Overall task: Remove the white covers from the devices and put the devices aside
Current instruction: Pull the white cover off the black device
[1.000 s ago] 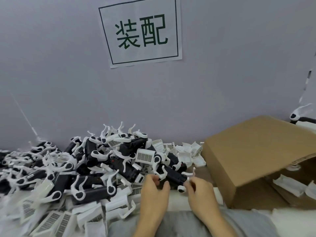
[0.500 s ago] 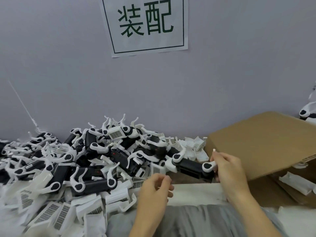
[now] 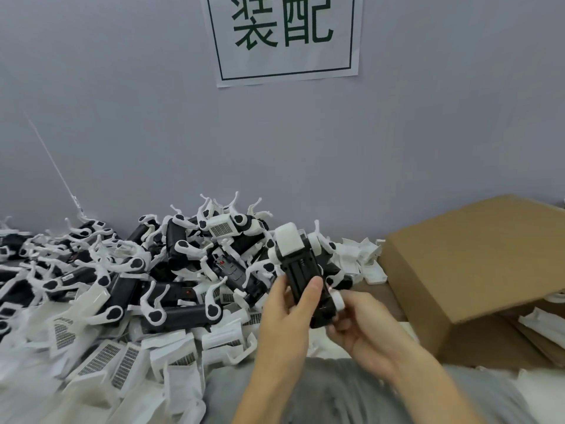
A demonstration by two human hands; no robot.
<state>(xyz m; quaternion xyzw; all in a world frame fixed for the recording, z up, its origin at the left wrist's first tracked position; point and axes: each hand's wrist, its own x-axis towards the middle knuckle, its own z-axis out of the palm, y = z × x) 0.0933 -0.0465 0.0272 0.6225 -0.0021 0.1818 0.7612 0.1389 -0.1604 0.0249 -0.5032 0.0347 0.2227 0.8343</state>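
Both hands grasp one black device (image 3: 301, 270), left hand (image 3: 286, 313) round its body, right hand (image 3: 359, 327) at its base; light, rigid plastic, white cover (image 3: 287, 240) seemingly snap-fitted.

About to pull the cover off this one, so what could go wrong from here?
1. The black device is held up between the left hand and right hand by its near end; tugging the white cover at the far end could lever it loose.
2. If dropped, it would land in the pile of devices and be hard to tell apart.
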